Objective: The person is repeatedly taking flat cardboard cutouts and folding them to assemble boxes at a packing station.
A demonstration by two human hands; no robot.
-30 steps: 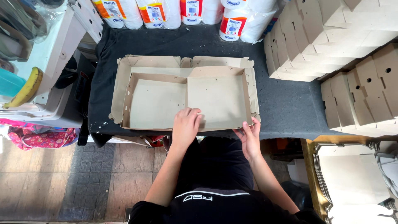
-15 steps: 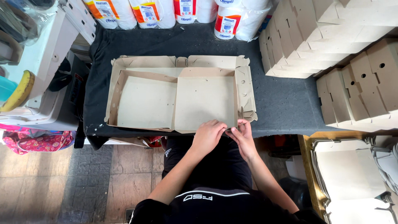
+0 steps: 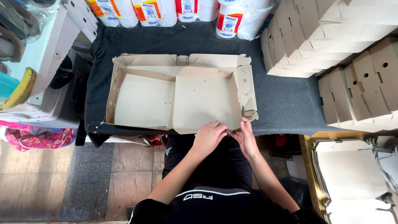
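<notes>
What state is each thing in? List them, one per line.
Cardboard box: half-folded, lying open on the table.
Left hand: pinching the box's near right corner.
Right hand: on that same corner.
Folded boxes: stacked at right.
Banana: unpeeled, on a shelf.

Left hand fingers curl under cardboard box near edge, tips hidden; stacked boxes cut off right.

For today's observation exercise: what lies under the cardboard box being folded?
The cardboard box rests on a dark cloth that covers the table. The cloth hides the tabletop, and anything directly beneath the box cannot be seen.
</notes>
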